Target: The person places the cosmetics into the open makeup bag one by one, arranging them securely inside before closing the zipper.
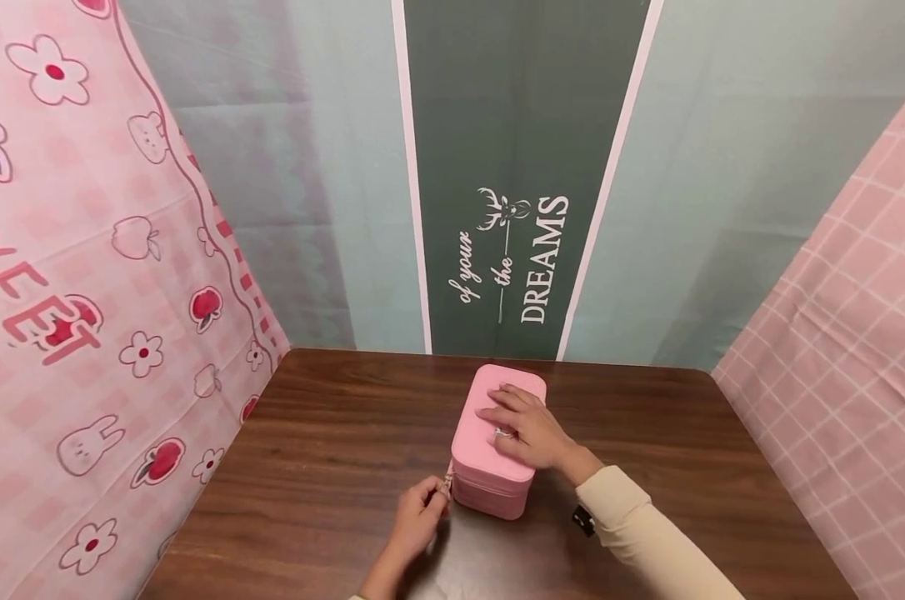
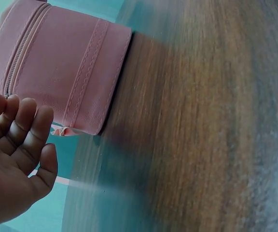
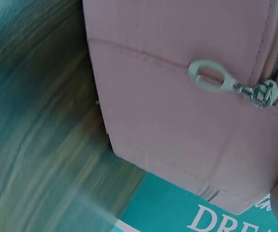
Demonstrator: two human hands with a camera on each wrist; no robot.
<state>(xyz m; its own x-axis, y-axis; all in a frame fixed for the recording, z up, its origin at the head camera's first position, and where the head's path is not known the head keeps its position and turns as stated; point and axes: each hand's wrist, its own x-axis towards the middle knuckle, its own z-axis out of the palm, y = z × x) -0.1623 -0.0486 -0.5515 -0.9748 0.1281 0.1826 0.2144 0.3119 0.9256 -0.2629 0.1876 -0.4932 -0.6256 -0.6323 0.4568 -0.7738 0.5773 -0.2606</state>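
Note:
A pink zippered case [image 1: 471,454] stands on the brown wooden table [image 1: 332,433]. At its near left corner my left hand [image 1: 420,510] pinches the zipper pull between thumb and forefinger. The left wrist view shows that hand [image 2: 13,159] at the end of the zipper track [image 2: 20,53], other fingers loosely bent. My right hand [image 1: 527,427] rests on the lid with its fingers spread. On the side seen in the right wrist view hangs a second, pale oval zipper pull [image 3: 209,77], with nothing gripping it. The lid lies down on the case; its inside is hidden.
A grey-green curtain with printed lettering [image 1: 542,258] hangs behind the table. Pink patterned cloths flank it, one on the left [image 1: 145,275] and a checked one on the right [image 1: 857,333]. A small black device [image 1: 583,521] is at the right wrist.

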